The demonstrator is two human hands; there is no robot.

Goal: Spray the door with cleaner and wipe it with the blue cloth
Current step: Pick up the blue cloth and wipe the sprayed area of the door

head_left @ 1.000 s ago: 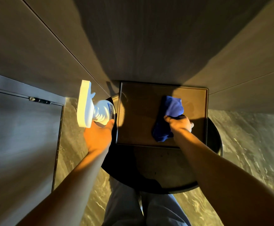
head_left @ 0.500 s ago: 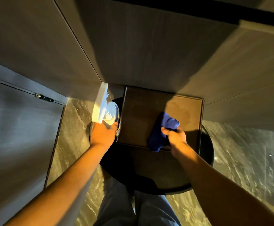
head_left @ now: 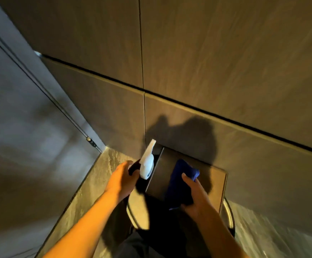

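Note:
My left hand [head_left: 122, 178] grips a white spray bottle [head_left: 147, 163], its trigger head pointing up toward the wall ahead. My right hand [head_left: 194, 194] holds the bunched blue cloth [head_left: 181, 183] above a brown rectangular tray [head_left: 217, 185]. The grey door [head_left: 17, 146] stands on the left, with a small metal hinge [head_left: 91, 141] at its edge. Both hands are low in the frame, apart from the door.
Wood-grain wall panels [head_left: 207, 62] with dark seams fill the view ahead. The tray sits on a round dark table [head_left: 229, 218] with a metal rim, directly below me. Marble floor [head_left: 95, 183] shows on both sides of it. My trouser legs are at the bottom.
My head has tilted up, so the wall fills more of the view. My right hand has lifted the cloth off the tray and pulled it back. The bottle has tilted more upright.

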